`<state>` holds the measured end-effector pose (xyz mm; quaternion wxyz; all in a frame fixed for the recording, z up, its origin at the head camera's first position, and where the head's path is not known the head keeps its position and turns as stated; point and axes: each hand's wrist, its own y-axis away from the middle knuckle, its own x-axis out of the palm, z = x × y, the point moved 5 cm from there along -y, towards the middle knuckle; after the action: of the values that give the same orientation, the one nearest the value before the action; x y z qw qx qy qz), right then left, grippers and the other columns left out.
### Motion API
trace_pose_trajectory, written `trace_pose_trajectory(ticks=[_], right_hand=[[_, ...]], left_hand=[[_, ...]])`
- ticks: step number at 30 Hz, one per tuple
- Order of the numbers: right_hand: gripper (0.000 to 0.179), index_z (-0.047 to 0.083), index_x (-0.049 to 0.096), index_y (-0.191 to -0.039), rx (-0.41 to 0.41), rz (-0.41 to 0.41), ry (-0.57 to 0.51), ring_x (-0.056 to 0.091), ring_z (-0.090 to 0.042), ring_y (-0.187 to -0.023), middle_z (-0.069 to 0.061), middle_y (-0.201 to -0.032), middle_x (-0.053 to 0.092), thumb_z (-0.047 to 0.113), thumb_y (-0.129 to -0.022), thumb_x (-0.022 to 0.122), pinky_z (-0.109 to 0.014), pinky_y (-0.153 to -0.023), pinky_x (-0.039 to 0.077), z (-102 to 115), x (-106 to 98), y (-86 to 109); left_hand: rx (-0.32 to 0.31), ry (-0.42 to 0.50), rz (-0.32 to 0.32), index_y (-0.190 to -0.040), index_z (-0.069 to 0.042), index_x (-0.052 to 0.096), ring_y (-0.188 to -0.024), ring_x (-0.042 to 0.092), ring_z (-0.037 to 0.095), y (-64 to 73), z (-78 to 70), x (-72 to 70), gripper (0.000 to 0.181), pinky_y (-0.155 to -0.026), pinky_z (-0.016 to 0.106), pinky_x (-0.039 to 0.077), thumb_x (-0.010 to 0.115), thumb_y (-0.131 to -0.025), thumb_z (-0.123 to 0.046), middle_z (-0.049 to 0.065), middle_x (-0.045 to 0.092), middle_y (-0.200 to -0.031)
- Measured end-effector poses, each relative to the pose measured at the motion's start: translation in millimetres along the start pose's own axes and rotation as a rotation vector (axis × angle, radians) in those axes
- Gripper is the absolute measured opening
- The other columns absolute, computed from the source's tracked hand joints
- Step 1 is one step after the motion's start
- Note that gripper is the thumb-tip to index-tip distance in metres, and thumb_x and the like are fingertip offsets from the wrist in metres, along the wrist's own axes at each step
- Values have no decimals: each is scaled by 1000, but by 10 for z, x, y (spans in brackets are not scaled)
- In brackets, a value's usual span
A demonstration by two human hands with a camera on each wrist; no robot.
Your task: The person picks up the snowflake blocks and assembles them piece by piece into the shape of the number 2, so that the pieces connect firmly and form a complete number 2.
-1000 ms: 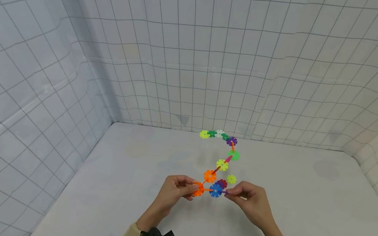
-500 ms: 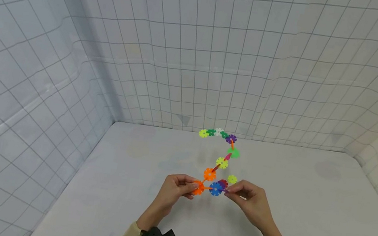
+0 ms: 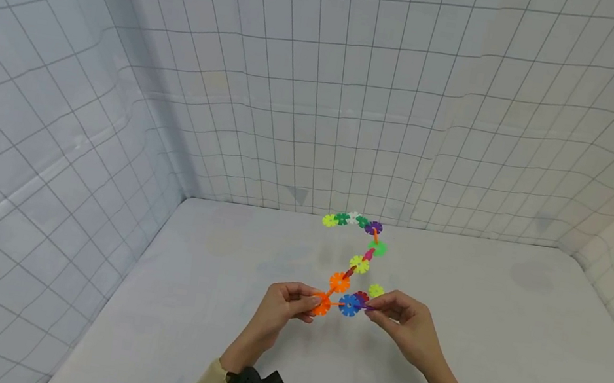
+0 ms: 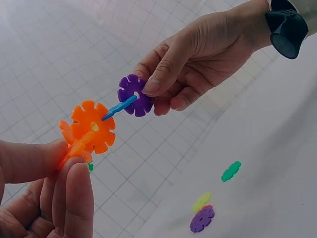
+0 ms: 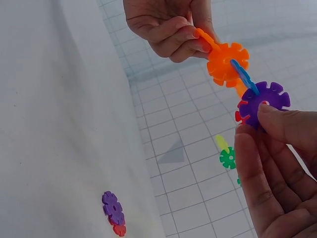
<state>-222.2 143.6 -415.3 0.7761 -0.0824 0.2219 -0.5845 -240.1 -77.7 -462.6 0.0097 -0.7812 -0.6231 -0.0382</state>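
My left hand (image 3: 284,307) pinches an orange snowflake disc (image 3: 321,305) at the near end of a long chain of slotted plastic discs. The chain runs away from me through an orange disc (image 3: 339,282), a yellow one (image 3: 359,264) and a light green one (image 3: 378,248), then curves left. From the pinched end, another orange disc (image 4: 94,127) leads to a blue disc (image 4: 119,108), seen edge-on. Beyond it is a purple disc (image 4: 135,95), joined or touching at its slots. My right hand (image 3: 404,318) pinches that purple disc between thumb and fingers.
Below the hands, a purple disc (image 4: 202,219), a yellow disc (image 4: 202,202) and a green disc (image 4: 231,171) lie on the white table (image 3: 251,243). A red disc (image 5: 119,229) lies against the purple one. Grid-patterned curtains (image 3: 322,88) stand behind and at the sides.
Both hands stay almost still, keeping their pinches. The right hand has edged slightly up in view, and the chain has swayed a little to the left.
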Motion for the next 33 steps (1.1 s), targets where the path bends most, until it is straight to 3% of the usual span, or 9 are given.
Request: trace_pose_trajectory(ticks=[14, 24, 33], right_hand=[[11, 0, 65, -89, -25, 21, 55, 66, -19, -80, -8, -89, 68, -9, -83, 67, -26, -69, 54, 20, -34, -3], [13, 7, 64, -92, -18, 31, -11, 66, -29, -85, -12, -95, 68, -3, -85, 68, -28, -72, 55, -255, -71, 23], [16, 6, 66, -91, -60, 27, -17, 68, -20, -85, -10, -92, 69, -8, -82, 68, -28, -73, 55, -269, -43, 29]], left_hand=[[1, -3, -4, -102, 11, 66, -71, 64, 22, 8, -36, -2, 25, -65, 28, 55, 69, -87, -10, 11, 69, -86], [1, -6, 3, -101, 11, 66, -69, 65, 19, 0, -12, 0, 26, -67, 31, 55, 69, -87, -11, 11, 69, -86], [6, 1, -3, -101, 10, 66, -69, 64, 20, 16, -16, 8, 27, -66, 30, 55, 69, -87, -12, 11, 70, -86]])
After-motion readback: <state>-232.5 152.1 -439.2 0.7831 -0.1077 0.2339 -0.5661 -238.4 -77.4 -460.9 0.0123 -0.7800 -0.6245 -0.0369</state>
